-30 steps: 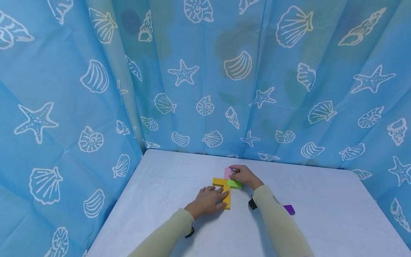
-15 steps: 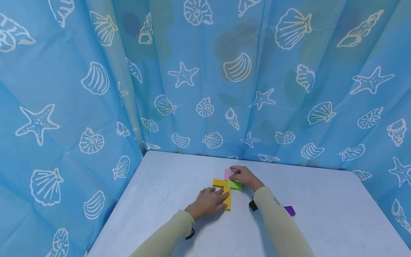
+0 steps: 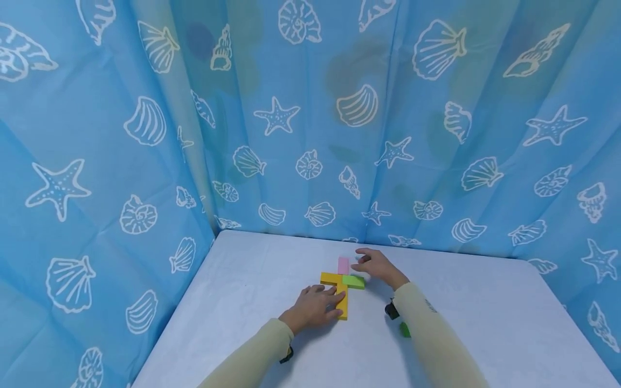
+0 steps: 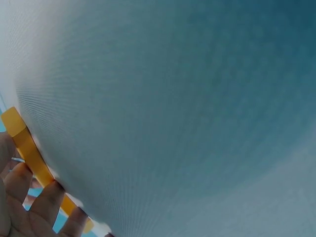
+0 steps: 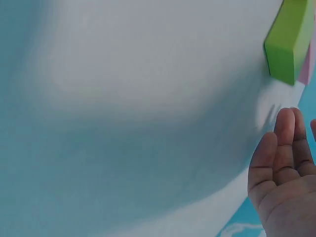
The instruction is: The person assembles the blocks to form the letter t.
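Several blocks lie joined in a cross-like shape on the white table. A long yellow block [image 3: 342, 308] points toward me, with another yellow block [image 3: 329, 278] at its far left. On the right is a light green block [image 3: 354, 282], and a pink block [image 3: 343, 265] forms the far end. My left hand [image 3: 312, 307] rests against the long yellow block, its fingertips along the side in the left wrist view. Just right of the pink block, apart from it, my right hand [image 3: 380, 267] holds nothing. Its fingers look loosely extended in the right wrist view, below the green block [image 5: 286, 44].
A darker green block [image 3: 405, 330] lies partly hidden beside my right forearm. The white table [image 3: 271, 258] meets a blue curtain [image 3: 310, 134] printed with shells and starfish at its back and left edges.
My right hand has let go of the pink block and moved slightly right. The purple block is now hidden by my right sleeve, and a darker green block shows beside it. The left hand stays put.
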### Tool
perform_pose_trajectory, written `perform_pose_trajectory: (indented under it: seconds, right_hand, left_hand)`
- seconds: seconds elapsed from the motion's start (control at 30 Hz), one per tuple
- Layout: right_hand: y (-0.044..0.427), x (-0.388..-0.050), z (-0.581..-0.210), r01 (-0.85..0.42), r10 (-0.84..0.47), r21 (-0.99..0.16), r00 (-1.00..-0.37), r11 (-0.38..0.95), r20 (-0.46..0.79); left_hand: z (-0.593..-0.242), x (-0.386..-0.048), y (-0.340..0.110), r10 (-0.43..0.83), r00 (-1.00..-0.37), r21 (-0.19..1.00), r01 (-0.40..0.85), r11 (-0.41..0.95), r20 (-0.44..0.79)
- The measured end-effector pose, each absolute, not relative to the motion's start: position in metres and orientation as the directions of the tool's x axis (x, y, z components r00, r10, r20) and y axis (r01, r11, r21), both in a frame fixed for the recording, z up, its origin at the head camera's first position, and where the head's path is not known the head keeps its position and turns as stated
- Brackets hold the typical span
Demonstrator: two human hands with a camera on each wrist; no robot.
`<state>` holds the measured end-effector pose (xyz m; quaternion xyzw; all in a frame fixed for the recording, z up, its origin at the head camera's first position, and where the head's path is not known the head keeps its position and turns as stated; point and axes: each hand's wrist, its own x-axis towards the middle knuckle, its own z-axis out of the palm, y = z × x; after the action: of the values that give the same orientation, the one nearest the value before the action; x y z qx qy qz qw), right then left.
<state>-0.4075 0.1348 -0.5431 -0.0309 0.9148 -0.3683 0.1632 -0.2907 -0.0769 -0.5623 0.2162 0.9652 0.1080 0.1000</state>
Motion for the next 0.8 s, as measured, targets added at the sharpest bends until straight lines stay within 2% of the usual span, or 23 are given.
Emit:
perform_pose_trajectory:
  seconds: [0.33, 0.8]
  right_hand:
    - [0.166, -0.395, -0.534, -0.022, -0.235, -0.666, -0.944, 0.746, -0.232]
    - [0.201, -0.371, -0.531, -0.078, -0.297, -0.695, -0.933, 0.714, -0.201]
  left_hand:
    - [-0.566, -0.290, -0.078, 0.426, -0.894, 0.249, 0.385, 0.889, -0.136]
    - [-0.559, -0.288, -0.078, 0.443, -0.888, 0.263, 0.401, 0.878, -0.126]
